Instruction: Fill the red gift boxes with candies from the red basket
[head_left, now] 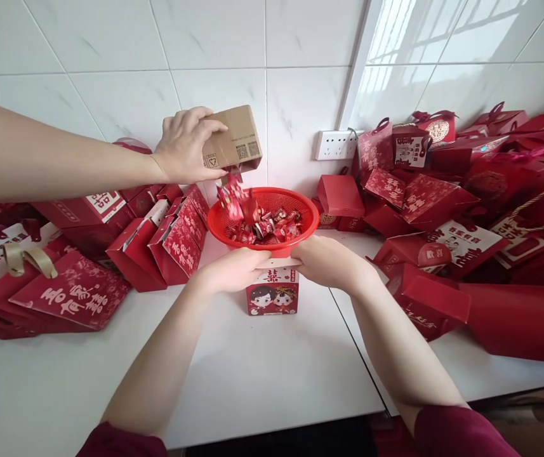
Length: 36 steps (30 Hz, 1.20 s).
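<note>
My left hand (233, 270) and my right hand (329, 261) grip the top edges of a small red-and-white gift box (272, 298) with a cartoon couple on its front, standing on the white counter (233, 374). Just behind it sits a red plastic basket (265, 222) holding several red wrapped candies (272, 230). Another person's hand (183, 146) reaches in from the left and tilts a brown cardboard box (236, 141) above the basket. Red candies (234, 197) are falling out of it into the basket.
Red gift boxes and bags lie in a pile at the left (62, 266) and in a larger heap at the right (466, 209). A white wall socket (336, 145) sits on the tiled wall behind. The counter's front edge runs near my elbows.
</note>
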Tool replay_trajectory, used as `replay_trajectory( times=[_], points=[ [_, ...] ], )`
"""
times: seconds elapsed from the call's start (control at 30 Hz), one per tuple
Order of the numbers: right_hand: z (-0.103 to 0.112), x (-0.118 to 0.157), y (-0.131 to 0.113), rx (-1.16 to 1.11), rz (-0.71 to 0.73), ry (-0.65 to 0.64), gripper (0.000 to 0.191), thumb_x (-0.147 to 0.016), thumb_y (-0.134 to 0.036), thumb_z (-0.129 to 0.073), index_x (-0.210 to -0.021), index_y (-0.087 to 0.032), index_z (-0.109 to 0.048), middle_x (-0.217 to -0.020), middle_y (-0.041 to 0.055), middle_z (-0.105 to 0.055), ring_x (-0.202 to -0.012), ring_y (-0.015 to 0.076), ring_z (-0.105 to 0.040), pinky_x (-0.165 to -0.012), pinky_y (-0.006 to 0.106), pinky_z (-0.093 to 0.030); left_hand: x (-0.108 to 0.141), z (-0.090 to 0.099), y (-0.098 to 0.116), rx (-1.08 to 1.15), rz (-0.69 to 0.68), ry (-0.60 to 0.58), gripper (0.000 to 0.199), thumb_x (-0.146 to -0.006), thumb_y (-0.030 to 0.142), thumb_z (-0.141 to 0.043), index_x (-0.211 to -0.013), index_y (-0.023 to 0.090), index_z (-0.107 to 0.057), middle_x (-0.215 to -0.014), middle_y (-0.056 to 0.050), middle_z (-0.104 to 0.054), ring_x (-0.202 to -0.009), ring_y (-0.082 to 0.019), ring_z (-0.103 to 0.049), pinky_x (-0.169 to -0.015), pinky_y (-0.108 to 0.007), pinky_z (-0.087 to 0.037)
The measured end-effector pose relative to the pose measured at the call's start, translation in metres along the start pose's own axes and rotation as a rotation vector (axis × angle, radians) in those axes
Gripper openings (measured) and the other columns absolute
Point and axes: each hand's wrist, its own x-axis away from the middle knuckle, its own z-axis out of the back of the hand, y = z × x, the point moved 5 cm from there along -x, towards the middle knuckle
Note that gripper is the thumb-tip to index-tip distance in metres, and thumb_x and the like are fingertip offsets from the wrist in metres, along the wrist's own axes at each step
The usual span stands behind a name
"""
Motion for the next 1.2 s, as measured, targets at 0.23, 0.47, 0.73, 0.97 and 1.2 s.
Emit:
replay_trajectory(
  times=[0.23,0.47,0.73,0.97,1.2],
  points=[
    [-0.002,-0.006,-0.002,-0.244,0.14,-0.042,0.026,-0.099,-0.032,-0.042,-0.099,-0.019,-0.065,-0.098,0.0089,-0.069,-0.084,0.0212,-0.061,-0.074,0.031,-0.043,-0.005,-0.005,-0.007,0.016,-0.016,-0.011,0.037,-0.095,0.028,-0.044,-0.129,0.021,-0.054,-0.128,-0.009,-0.064,-0.117,-0.023,-0.059,-0.095,-0.033,-0.046],
    [-0.003,-0.008,0.002,-0.231,0.213,-0.063,0.035,-0.102,-0.021,-0.031,-0.101,-0.015,-0.065,-0.097,0.0083,-0.068,-0.08,0.018,-0.059,-0.072,0.029,-0.042,-0.004,-0.007,-0.02,0.079,0.046,-0.037,0.031,-0.092,0.045,-0.049,-0.101,0.019,-0.061,-0.1,-0.006,-0.068,-0.095,-0.022,-0.063,-0.08,-0.029,-0.046],
    [-0.012,-0.019,0.007,-0.056,0.274,-0.029,0.031,-0.095,-0.008,-0.037,-0.091,-0.014,-0.067,-0.084,0.0071,-0.067,-0.069,0.0158,-0.057,-0.063,0.028,-0.037,-0.011,-0.007,-0.039,0.121,0.089,-0.031,0.036,-0.094,0.044,-0.041,-0.071,0.018,-0.05,-0.072,-0.001,-0.054,-0.067,-0.015,-0.049,-0.061,-0.027,-0.034],
    [-0.012,-0.019,-0.001,-0.314,0.239,-0.083,0.036,-0.102,-0.03,-0.033,-0.09,-0.017,-0.065,-0.082,0.0058,-0.066,-0.07,0.0161,-0.058,-0.063,0.027,-0.04,0.017,0.011,-0.033,0.094,0.183,-0.088,0.031,-0.087,0.041,-0.052,-0.067,0.017,-0.053,-0.069,-0.002,-0.055,-0.064,-0.015,-0.048,-0.057,-0.027,-0.032],
    [-0.004,-0.003,0.012,-0.327,0.121,-0.059,0.032,-0.098,-0.042,-0.042,-0.112,-0.02,-0.062,-0.098,0.0096,-0.07,-0.084,0.0218,-0.064,-0.072,0.03,-0.045,0.137,0.087,-0.026,-0.177,0.712,0.248,0.041,-0.09,0.044,-0.047,-0.06,0.016,-0.05,-0.064,-0.001,-0.057,-0.064,-0.015,-0.049,-0.058,-0.025,-0.033]
  ],
)
